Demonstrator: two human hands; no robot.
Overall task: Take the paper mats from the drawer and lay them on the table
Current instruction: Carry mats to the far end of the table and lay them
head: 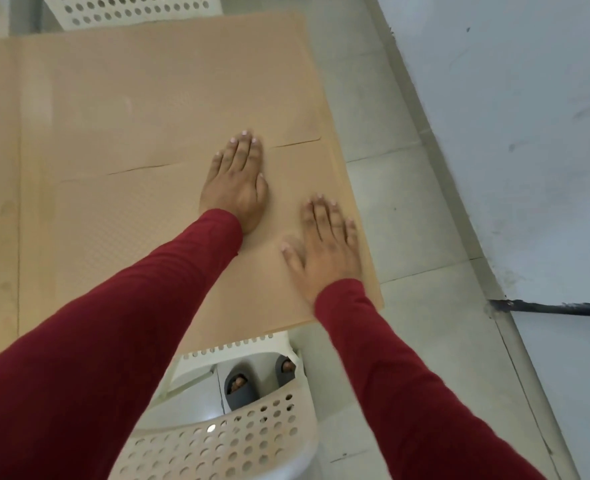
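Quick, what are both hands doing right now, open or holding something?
Left hand: open, fingers straight, flat on the paper mat.
Right hand: open, fingers spread, flat on the same mat near its right edge.

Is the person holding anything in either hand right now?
No. The left hand and right hand both lie flat, fingers straight, on the paper mat, gripping nothing.

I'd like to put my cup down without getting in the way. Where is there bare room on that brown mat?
The paper mat lies bare beyond the left hand, toward the far chair, and left of the red sleeve. The near right corner is crowded: both the left and right hand lie flat there.
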